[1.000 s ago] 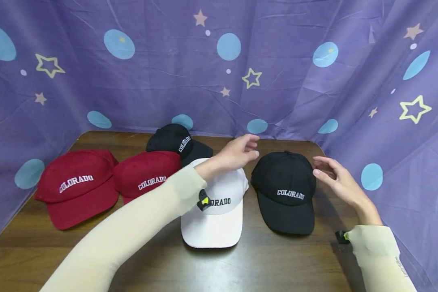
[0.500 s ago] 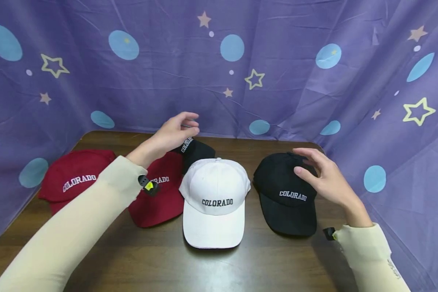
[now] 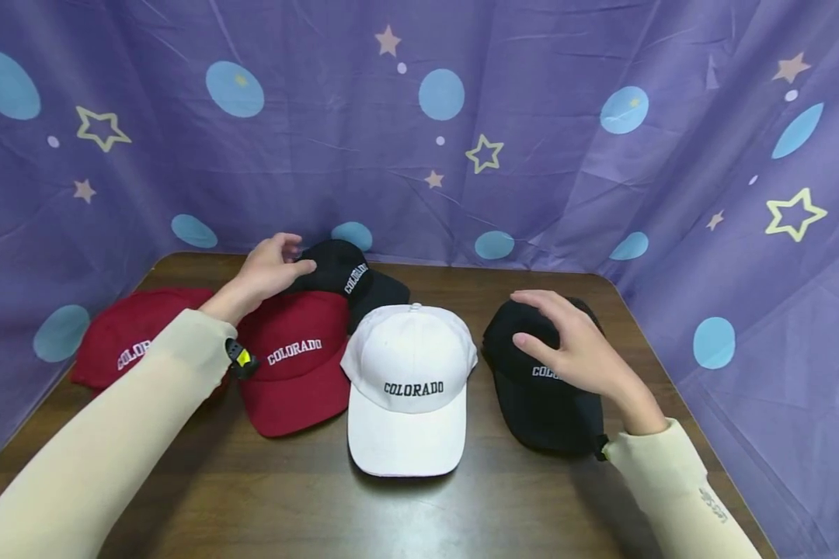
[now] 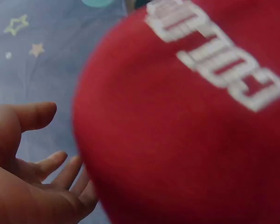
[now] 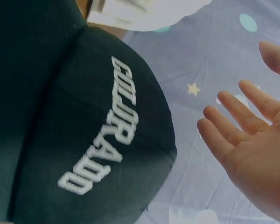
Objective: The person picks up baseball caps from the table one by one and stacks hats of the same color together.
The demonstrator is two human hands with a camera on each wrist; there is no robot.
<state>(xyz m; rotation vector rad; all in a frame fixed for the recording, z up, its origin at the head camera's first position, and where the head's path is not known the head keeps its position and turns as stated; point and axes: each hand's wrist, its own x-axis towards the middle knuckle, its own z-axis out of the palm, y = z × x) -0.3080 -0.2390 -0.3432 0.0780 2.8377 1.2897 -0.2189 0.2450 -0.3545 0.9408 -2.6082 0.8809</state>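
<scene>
My left hand (image 3: 266, 268) is held above the back of a red cap (image 3: 294, 349) and beside a black cap (image 3: 332, 268) behind it. Its fingers are loosely bent and grip nothing; in the left wrist view the red crown (image 4: 177, 140) fills most of the picture, with the hand at its edge. Over the right-hand black cap (image 3: 545, 419) hovers my right hand (image 3: 573, 341), fingers relaxed, holding nothing. The right wrist view has that cap's lettered crown (image 5: 107, 135) apart from the spread fingers (image 5: 238, 112).
A white cap (image 3: 412, 388) stands between the middle red cap and the right black cap. Another red cap (image 3: 129, 334) lies at the far left, partly behind my left sleeve. Purple curtains (image 3: 531, 194) enclose the back and sides of the wooden table (image 3: 322, 497).
My left hand has swung left from above the white cap to the red cap. My right hand has moved left over the black cap. The caps have not moved.
</scene>
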